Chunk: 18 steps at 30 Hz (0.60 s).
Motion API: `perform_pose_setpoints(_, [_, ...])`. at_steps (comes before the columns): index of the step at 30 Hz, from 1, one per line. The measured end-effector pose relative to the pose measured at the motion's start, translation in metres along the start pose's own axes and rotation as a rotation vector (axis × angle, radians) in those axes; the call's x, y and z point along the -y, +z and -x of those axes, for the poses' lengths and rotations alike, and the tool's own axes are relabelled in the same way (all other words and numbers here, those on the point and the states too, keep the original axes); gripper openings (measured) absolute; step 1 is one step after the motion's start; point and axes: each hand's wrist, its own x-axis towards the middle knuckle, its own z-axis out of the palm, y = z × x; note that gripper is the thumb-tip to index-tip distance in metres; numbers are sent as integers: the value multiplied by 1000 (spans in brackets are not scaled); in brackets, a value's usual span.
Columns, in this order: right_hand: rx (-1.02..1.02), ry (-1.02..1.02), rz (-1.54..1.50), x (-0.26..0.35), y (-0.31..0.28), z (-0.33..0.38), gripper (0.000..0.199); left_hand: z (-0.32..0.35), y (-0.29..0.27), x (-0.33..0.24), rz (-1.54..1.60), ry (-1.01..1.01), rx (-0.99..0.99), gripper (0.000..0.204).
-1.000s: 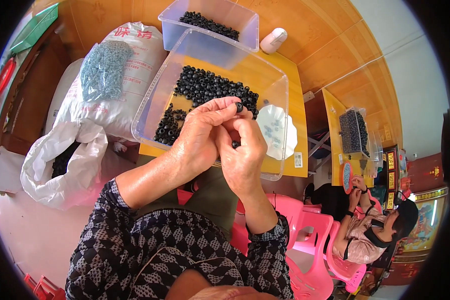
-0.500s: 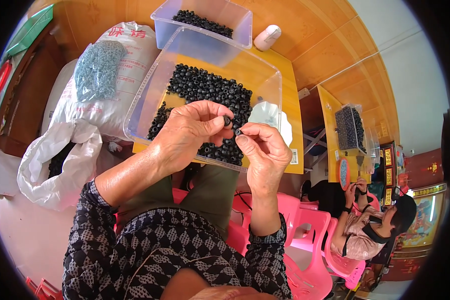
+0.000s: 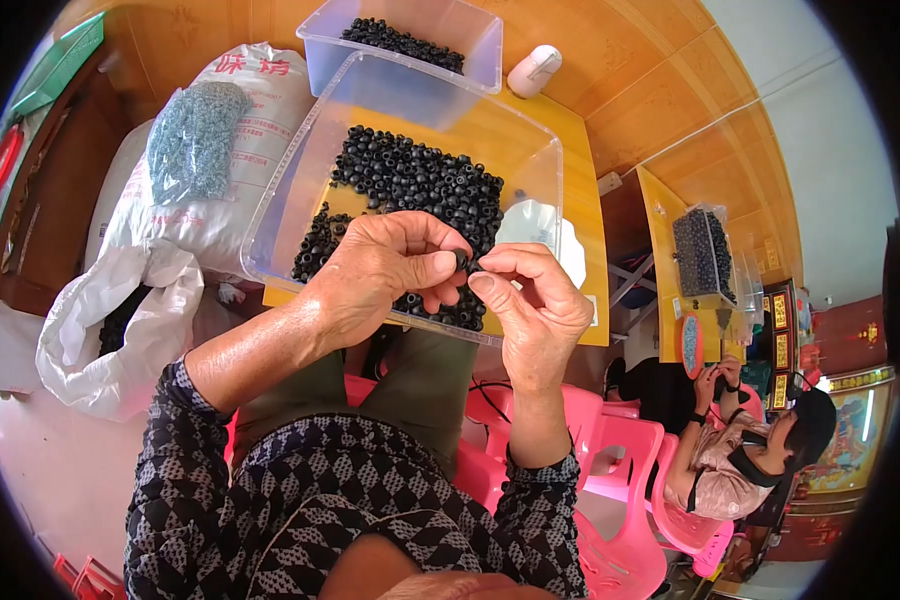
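Over a clear plastic tub (image 3: 275, 215), my left hand (image 3: 385, 265) pinches a small round black part (image 3: 460, 259) between thumb and index finger. My right hand (image 3: 538, 310) pinches a smaller black piece (image 3: 473, 267) with thumb and forefinger, close against the first one. The fingertips partly cover both, so I cannot tell whether they are joined. Below the hands lies a heap of black ring-like parts (image 3: 420, 180) in the tub. A separate pile of smaller black pieces (image 3: 318, 240) sits at the tub's left side, partly behind my left hand.
Behind the tub stands a bluish clear bin (image 3: 320, 60) holding more black parts. White sacks (image 3: 270, 110) are on the left, with a bag of blue-grey pieces (image 3: 198, 140) on top. A white bottle (image 3: 535, 72) stands at the back. To the right, another person (image 3: 735, 450) sits at a table.
The two black parts, held apart before, now meet at my fingertips. My left hand has shifted slightly right, and my right hand has turned a little inward over its piece.
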Motion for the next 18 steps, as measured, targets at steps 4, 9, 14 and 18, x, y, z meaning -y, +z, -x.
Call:
perform_pose_setpoints(4, [11, 8, 31, -1, -1, 1, 19, -2, -2, 2, 3, -6, 16, 19])
perform_pose_setpoints(9, [17, 27, 20, -1, 1, 1, 19, 0, -2, 4, -24, 30, 14, 19])
perform_pose_setpoints(14, [34, 26, 39, 0, 0, 1, 19, 1, -1, 6, -70, 64, 6, 18])
perform_pose_setpoints(18, [29, 89, -4, 3, -1, 1, 18, 3, 0, 5, -77, 85, 19, 15])
